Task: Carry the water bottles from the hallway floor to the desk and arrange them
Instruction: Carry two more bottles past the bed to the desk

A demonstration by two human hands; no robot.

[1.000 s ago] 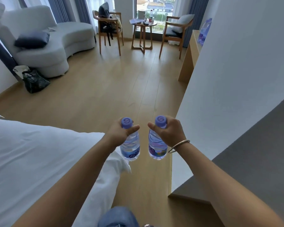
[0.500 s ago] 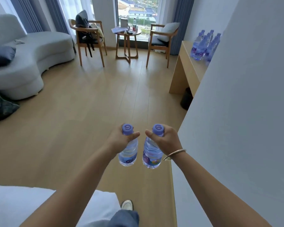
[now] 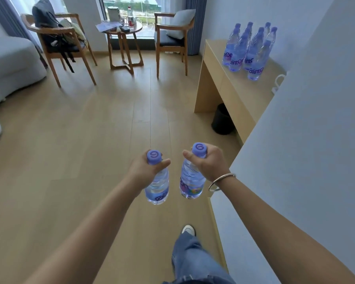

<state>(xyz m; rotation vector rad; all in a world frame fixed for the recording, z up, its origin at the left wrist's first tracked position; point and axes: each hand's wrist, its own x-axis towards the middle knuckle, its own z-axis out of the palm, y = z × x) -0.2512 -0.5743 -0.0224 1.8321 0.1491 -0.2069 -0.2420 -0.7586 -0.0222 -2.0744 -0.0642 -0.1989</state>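
Left hand (image 3: 146,169) grips one bottle (image 3: 157,186) by the neck | right hand (image 3: 210,160) another (image 3: 191,181), over the floor | desk (image 3: 230,83) ahead | risk: knocking over the cluster (image 3: 248,52) when setting down.

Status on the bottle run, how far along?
Done: a cluster of clear purple-capped water bottles stands on the light wooden desk. In hand: the left hand and right hand each grip one more bottle by the neck, over the floor. Left: reach the desk, set both down, arrange.
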